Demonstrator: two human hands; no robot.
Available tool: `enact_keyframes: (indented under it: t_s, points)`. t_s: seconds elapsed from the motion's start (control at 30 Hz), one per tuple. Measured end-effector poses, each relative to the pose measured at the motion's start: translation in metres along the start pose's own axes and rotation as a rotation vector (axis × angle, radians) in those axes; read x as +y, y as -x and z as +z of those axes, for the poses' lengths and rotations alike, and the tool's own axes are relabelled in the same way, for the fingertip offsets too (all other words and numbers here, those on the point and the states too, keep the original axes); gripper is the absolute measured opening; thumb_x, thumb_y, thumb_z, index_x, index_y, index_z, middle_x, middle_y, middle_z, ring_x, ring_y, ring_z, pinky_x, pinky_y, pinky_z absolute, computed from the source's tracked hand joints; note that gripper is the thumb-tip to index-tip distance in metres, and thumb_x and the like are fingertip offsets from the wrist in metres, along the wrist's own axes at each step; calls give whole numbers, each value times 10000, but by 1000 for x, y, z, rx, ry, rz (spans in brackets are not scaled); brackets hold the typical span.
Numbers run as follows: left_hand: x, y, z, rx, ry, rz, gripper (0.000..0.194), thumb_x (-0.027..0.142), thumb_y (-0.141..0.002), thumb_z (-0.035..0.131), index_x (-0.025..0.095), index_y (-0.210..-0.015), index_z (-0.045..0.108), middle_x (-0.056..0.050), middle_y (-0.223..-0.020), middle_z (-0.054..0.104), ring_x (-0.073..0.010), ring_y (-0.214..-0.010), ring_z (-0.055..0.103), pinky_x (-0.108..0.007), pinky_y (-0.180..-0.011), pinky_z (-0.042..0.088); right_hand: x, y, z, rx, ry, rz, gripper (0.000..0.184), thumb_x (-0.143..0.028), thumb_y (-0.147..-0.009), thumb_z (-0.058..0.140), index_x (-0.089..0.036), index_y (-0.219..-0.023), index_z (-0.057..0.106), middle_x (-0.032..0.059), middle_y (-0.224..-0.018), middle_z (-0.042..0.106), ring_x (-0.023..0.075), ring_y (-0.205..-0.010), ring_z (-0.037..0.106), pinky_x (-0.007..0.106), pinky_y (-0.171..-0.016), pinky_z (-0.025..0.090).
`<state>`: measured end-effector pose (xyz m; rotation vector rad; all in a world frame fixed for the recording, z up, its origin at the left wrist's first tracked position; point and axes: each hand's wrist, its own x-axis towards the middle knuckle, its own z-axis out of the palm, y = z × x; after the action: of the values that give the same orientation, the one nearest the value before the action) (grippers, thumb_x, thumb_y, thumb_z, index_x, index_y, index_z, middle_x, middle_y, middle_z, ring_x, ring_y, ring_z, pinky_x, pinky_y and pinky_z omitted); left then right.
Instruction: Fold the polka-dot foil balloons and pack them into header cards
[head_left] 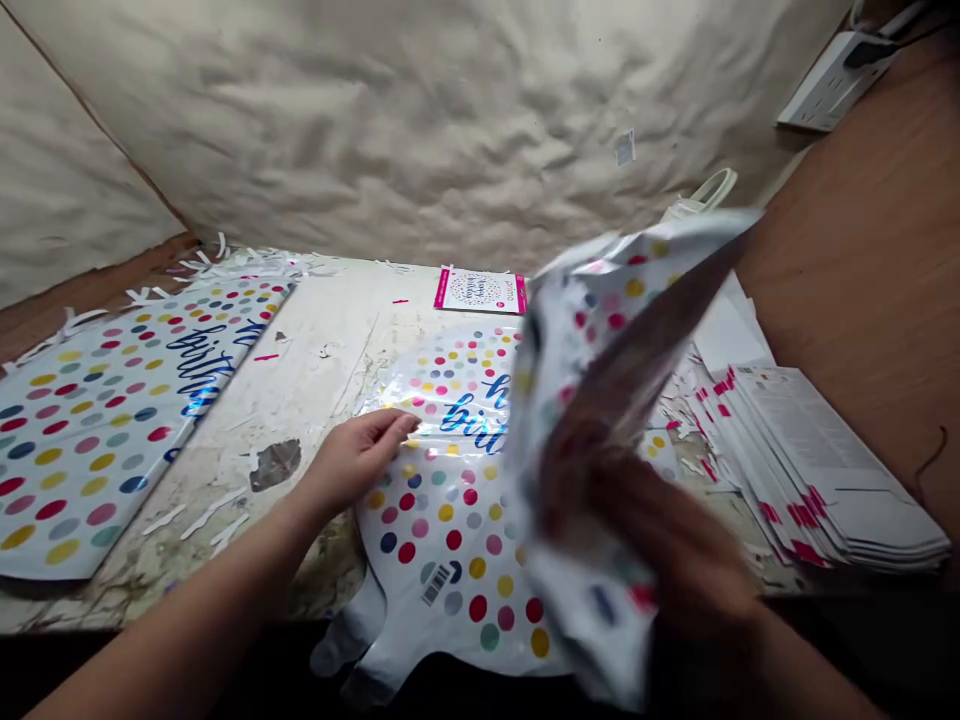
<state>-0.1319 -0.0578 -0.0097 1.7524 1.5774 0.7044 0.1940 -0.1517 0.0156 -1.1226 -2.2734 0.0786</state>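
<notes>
A flat foil balloon (457, 510), white with coloured dots and blue lettering, lies in front of me. Its tails hang over the table's front edge. My left hand (367, 450) rests at its left side, thumb pressed against curled fingers; whatever they may hold is hidden. On the right, my right hand (667, 540) grips a second dotted foil balloon (592, 310), raised and folded over, showing a darker side. This hand and balloon are smeared by motion, and they cover part of the lower balloon.
More dotted foil balloons (97, 440) lie flat at the left, with white paper strips (202, 262) behind them. A pink-edged package (480, 290) lies at the back. White printed sleeves (817, 450) are fanned at the right. A power strip (832, 80) is at upper right.
</notes>
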Motion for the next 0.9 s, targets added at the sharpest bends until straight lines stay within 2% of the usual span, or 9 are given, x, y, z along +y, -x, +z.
enact_keyframes:
  t_s: [0.1,0.23,0.4,0.47,0.53,0.6,0.7,0.8,0.9]
  points:
    - [-4,-2,-1,64,365,-164,409,536,-793,505,170,-937,616,-56,-861,668,-189,-767,635,-306,-698,524,-7,18,43,-252,-62,-194,372,-190,-933,352,-257,-1275,482,37,-1239,580,183,-1212,470,424,-1063,328]
    - [-2,-11,-3,68,443,-205,437,553,-778,520,161,-969,558,-25,-738,634,-145,-634,613,-278,-620,512,-4,39,69,-417,-102,-130,393,-178,-928,360,-230,-1309,443,43,-1311,505,170,-1276,379,435,-1078,281]
    - [22,-36,1,-66,99,-178,620,616,-779,448,210,-1245,399,-7,-673,633,-192,-625,628,-294,-566,498,-3,40,68,-408,-112,-121,417,-143,-903,404,-229,-1308,444,52,-1311,503,175,-1280,368,445,-1075,275]
    - [34,-50,7,-85,-143,-103,663,581,-765,480,226,-1307,341,-8,-720,646,-206,-666,635,-285,-573,483,-4,38,67,-415,-113,-128,416,-148,-904,402,-227,-1311,442,57,-1310,501,181,-1276,374,452,-1074,274]
    - [44,-63,15,-89,-384,-7,619,495,-757,502,219,-1295,371,-31,-805,661,-223,-737,634,-287,-608,471,-4,37,67,-423,-113,-135,417,-146,-906,390,-223,-1313,439,61,-1310,499,184,-1273,379,456,-1075,269]
    - [52,-75,24,-84,-539,56,486,390,-737,512,195,-1182,498,-73,-896,658,-257,-839,617,-314,-682,462,-4,36,68,-426,-109,-142,415,-143,-905,385,-215,-1311,442,62,-1312,496,186,-1273,378,457,-1075,269]
    - [58,-87,36,-91,-584,70,227,278,-682,538,165,-853,636,-123,-934,644,-315,-930,583,-367,-779,432,-5,36,67,-424,-97,-155,403,-146,-910,380,-203,-1302,453,60,-1314,494,196,-1269,385,465,-1067,283]
    - [60,-97,41,-115,-534,46,39,193,-604,582,158,-599,597,-142,-871,647,-350,-945,573,-397,-817,413,-6,35,66,-422,-91,-163,388,-159,-922,368,-199,-1298,459,62,-1311,495,201,-1261,397,464,-1061,297]
    - [59,-107,38,-122,-421,-14,135,146,-531,621,166,-457,510,-135,-765,642,-381,-951,567,-421,-816,416,-7,34,65,-419,-93,-160,391,-154,-925,367,-202,-1305,448,66,-1307,500,200,-1257,402,468,-1059,301]
